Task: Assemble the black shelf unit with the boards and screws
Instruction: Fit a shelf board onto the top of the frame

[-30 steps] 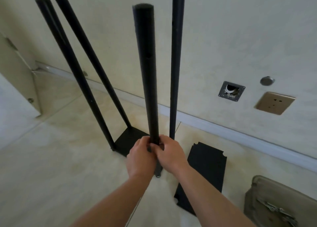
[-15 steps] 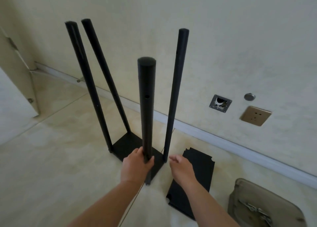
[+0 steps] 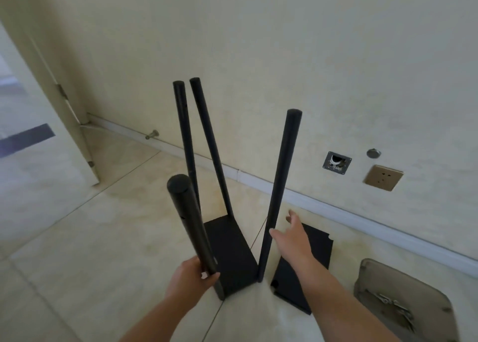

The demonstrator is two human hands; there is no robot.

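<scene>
Door (image 3: 51, 124): stands open at the far left; its top and left part are cut off by the picture edge.
Doorstop (image 3: 152, 134): a small metal peg low on the wall, too small to make out in detail.
Left hand (image 3: 191, 277): its fingers are curled round the near left pole low down; the fingertips are mostly hidden behind the pole.
Near left pole (image 3: 188, 225): black, upright and tilted slightly; its foot meets the near left corner of the base board.
Back poles (image 3: 199, 145): two black poles rise from the far side of the base board and lean close to each other at the top; the foot of the left one is hidden behind the near left pole.
Base board (image 3: 230, 253): black, flat on the floor, with a pole at each corner.
Right pole (image 3: 279, 191): black, stands at the near right corner of the base board, untouched.
Right hand (image 3: 292, 238): fingers straight and spread apart, holding nothing, just right of the right pole and above the loose board.
Loose board (image 3: 302, 271): black, flat on the floor beside the base board; the arm covers part of it.
Wall box (image 3: 336, 163): open, contents unclear.
Socket (image 3: 384, 177): gold plate on the wall.
Tray (image 3: 403, 305): grey, cut off at the lower right edge; it holds small metal pieces, blurred.
</scene>
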